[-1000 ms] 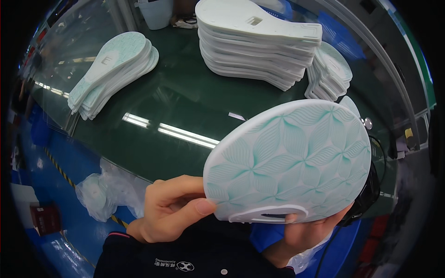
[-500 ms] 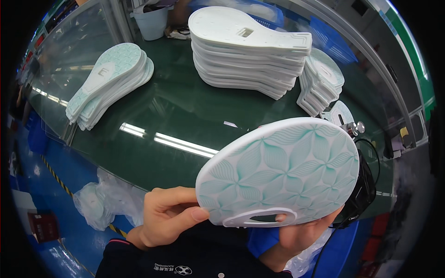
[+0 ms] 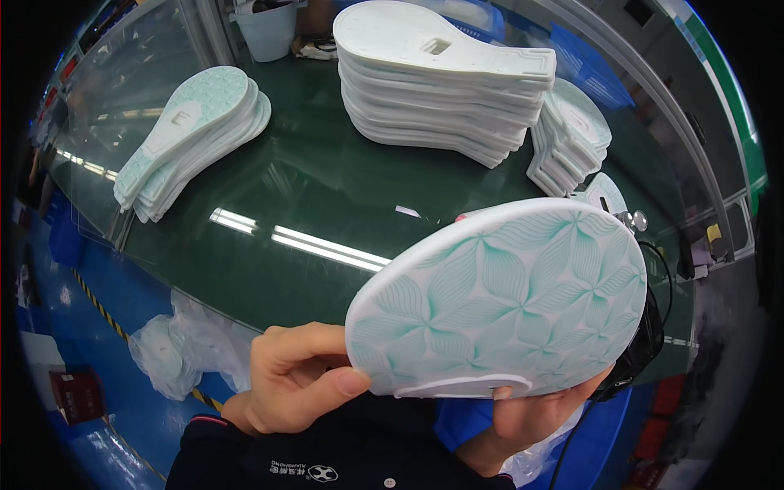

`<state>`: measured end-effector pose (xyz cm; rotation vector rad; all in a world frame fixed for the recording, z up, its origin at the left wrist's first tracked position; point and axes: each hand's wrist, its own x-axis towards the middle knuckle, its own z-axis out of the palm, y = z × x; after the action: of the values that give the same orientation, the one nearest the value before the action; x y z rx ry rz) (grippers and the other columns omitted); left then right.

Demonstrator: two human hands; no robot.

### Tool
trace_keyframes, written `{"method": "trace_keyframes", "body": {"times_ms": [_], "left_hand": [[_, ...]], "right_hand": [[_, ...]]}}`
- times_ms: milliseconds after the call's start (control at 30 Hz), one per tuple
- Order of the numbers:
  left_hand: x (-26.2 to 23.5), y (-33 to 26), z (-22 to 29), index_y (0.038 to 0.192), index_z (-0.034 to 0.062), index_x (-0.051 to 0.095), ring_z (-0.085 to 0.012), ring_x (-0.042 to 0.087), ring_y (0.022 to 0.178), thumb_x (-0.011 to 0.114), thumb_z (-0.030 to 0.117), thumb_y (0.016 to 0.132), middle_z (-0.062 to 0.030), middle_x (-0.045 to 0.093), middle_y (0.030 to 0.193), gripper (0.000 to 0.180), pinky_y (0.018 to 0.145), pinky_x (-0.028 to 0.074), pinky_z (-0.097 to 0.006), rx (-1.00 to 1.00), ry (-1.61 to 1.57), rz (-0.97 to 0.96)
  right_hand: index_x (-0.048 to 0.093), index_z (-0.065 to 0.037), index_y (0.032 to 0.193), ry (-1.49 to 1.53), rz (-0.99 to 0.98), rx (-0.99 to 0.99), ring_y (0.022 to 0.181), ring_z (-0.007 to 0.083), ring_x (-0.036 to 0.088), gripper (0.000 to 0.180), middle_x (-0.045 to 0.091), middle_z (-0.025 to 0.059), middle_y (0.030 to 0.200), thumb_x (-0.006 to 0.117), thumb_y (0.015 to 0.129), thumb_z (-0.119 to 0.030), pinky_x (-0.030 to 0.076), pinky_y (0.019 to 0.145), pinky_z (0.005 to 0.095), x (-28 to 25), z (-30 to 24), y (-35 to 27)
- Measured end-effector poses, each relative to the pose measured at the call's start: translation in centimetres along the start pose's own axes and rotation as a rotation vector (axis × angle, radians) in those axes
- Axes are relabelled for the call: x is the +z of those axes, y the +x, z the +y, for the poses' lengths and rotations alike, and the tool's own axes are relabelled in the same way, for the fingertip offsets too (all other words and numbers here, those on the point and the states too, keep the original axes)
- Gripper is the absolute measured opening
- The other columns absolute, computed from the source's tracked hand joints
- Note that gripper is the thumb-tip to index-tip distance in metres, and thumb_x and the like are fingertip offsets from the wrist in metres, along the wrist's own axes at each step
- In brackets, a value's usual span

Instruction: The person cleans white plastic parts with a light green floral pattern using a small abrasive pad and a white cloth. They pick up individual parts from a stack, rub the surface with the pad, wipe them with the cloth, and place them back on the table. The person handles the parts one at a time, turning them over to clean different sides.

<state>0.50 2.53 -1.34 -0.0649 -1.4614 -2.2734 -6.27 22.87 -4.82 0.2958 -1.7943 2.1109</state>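
A rounded white plastic panel [image 3: 514,298] with a teal leaf pattern is held up tilted before me, its patterned face towards me. My left hand [image 3: 302,376] pinches its left edge between thumb and fingers. My right hand [image 3: 543,412] grips the lower right edge from beneath, its thumb at the raised oval rim; the other fingers are partly hidden behind the panel. Beyond it stands a tall stack of white paddle-shaped panels [image 3: 441,98], the top one plain side up. Far left, a smaller stack of paddle-shaped panels [image 3: 200,131] lies pattern side up.
More panels [image 3: 576,135] are stacked at the right, beside the tall stack. The dark green tabletop [image 3: 327,204] shines with reflected light. A white bucket [image 3: 267,34] and blue baskets [image 3: 584,61] stand at the back. Clear plastic bags [image 3: 184,347] hang low on the left.
The panel has tipped further, so its oval opening is now nearly out of sight, and it has shifted slightly right. Both hands keep their hold.
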Motion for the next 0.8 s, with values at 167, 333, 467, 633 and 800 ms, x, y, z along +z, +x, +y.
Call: {"method": "trace_keyframes", "body": {"times_ms": [167,333,467,633,800], "left_hand": [[0.4,-0.1,-0.4,0.099,-0.0079,0.052,-0.0148,0.056,0.077,0.054,0.004,0.078,-0.0127,0.059,0.087,0.024,0.068,0.045,-0.025,-0.065,-0.021,-0.027],[0.5,0.7,-0.7,0.105,-0.0066,0.048,-0.0157,0.054,0.086,0.048,0.012,0.084,-0.0125,0.056,0.097,0.028,0.075,0.043,-0.028,-0.183,-0.053,0.129],[-1.4,0.8,-0.6,0.114,-0.0056,0.036,-0.0197,0.052,0.094,0.041,0.015,0.086,-0.0149,0.050,0.108,0.035,0.078,0.043,-0.032,-0.165,-0.033,0.200],[-1.5,0.8,-0.4,0.114,-0.0053,0.037,-0.0194,0.052,0.094,0.042,0.015,0.086,-0.0143,0.050,0.108,0.035,0.079,0.042,-0.031,-0.213,-0.015,0.186],[-1.6,0.4,-1.0,0.112,-0.0056,0.039,-0.0195,0.052,0.093,0.044,0.014,0.085,-0.0146,0.051,0.106,0.035,0.078,0.042,-0.031,-0.202,0.050,0.210]], "right_hand": [[0.019,-0.010,0.130,0.379,0.002,0.358,0.111,0.0269,0.037,0.046,0.026,0.0123,0.130,0.029,0.090,-0.030,0.036,0.091,0.0399,1.7,-1.4,-0.3],[0.035,-0.001,0.122,0.371,-0.170,0.517,0.098,0.0208,0.048,0.044,0.047,0.0126,0.114,0.027,0.091,-0.031,0.037,0.087,0.0327,0.4,0.6,1.6],[0.055,0.004,0.099,-0.427,-0.071,0.289,0.080,0.0130,0.054,0.025,0.058,0.0085,0.084,0.047,0.084,-0.016,0.041,0.073,0.0250,-3.7,3.0,5.8],[0.055,-0.002,0.094,-1.173,0.121,0.072,0.075,0.0194,0.050,0.020,0.052,0.0070,0.086,0.057,0.076,-0.011,0.041,0.068,0.0284,-7.5,6.0,7.6],[0.054,-0.003,0.093,-1.418,0.147,0.013,0.084,0.0235,0.046,0.025,0.054,0.0077,0.083,0.062,0.073,-0.015,0.037,0.073,0.0334,-10.7,7.8,9.0]]}}
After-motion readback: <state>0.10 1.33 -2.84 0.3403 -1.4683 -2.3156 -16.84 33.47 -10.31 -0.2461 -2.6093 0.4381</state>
